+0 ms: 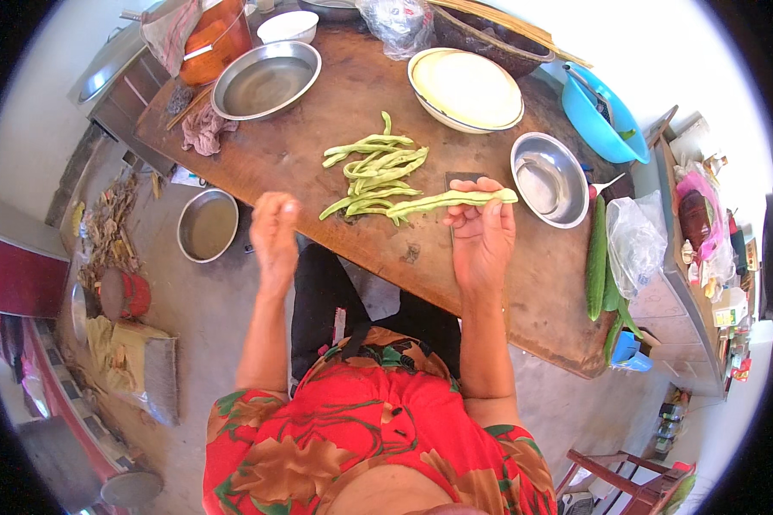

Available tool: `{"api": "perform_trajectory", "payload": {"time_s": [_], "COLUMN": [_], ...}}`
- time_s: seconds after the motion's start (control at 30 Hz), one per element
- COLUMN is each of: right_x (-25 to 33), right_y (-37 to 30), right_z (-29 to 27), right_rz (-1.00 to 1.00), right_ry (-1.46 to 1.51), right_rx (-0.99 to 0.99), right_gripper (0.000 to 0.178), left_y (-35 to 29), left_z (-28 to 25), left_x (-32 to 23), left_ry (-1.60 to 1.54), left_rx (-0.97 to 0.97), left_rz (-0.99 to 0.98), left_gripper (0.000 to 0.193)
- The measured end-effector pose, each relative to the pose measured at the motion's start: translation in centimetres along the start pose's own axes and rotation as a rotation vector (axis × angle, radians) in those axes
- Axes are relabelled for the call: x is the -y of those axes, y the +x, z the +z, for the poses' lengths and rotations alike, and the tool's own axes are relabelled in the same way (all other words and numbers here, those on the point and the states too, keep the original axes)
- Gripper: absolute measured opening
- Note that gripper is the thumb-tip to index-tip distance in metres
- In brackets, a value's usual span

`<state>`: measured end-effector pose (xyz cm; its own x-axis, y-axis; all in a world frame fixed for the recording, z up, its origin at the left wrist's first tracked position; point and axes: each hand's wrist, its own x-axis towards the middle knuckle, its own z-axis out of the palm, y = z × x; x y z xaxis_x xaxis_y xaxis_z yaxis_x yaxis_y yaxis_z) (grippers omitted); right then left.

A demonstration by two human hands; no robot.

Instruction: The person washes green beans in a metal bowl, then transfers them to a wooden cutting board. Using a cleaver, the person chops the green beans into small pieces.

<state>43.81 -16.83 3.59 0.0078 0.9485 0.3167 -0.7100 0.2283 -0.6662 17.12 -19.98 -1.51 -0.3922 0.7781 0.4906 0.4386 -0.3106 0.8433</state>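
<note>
Between the thumb and fingers of my right hand (483, 236) is a long pale green bean (442, 202), held sideways above the table with its tip pointing left. My left hand (275, 236) is closed, fingers curled in with the thumb against them, past the table's near edge; whatever it may hold is hidden. A loose pile of green beans (385, 167) lies on the brown wooden table (335, 94) between and beyond my hands. Right of the right hand stands a metal bowl (549, 180) with a shiny inside. A steel basin (208, 225) sits lower down, left of my left hand.
At the back are a metal basin with water (266, 80), a covered enamel basin (465, 89) and a crumpled cloth (206, 130). On the right lie a blue basin (605, 112), cucumbers (596, 257) and a clear plastic bag (636, 240). A red stool (125, 293) stands on the floor.
</note>
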Motion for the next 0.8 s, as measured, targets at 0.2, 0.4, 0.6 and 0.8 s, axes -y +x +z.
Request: {"api": "perform_trajectory", "payload": {"time_s": [0.2,0.4,0.6,0.8], "right_x": [-0.3,-0.9,-1.2,-2.5], "right_y": [-0.1,-0.3,-0.8,-2.1], "right_z": [0.8,1.2,1.4,-0.3], "right_rz": [-0.014,0.0,-0.045,0.072], "right_ry": [-0.024,-0.062,-0.205,-0.301], "right_rx": [0.076,0.117,0.098,0.021], "right_gripper": [0.031,0.032,0.029,0.026], "left_y": [-3.2,-5.5,-3.7,-2.4], "left_z": [-9.6,-12.2,-10.2,-4.4], "left_x": [8.3,8.3,6.7,2.5], "left_ry": [0.846,1.231,1.164,0.689], "left_rx": [-0.104,-0.096,0.002,-0.141], "left_rz": [-0.083,-0.201,-0.151,0.138], "left_gripper": [0.015,0.032,0.056,0.063]}}
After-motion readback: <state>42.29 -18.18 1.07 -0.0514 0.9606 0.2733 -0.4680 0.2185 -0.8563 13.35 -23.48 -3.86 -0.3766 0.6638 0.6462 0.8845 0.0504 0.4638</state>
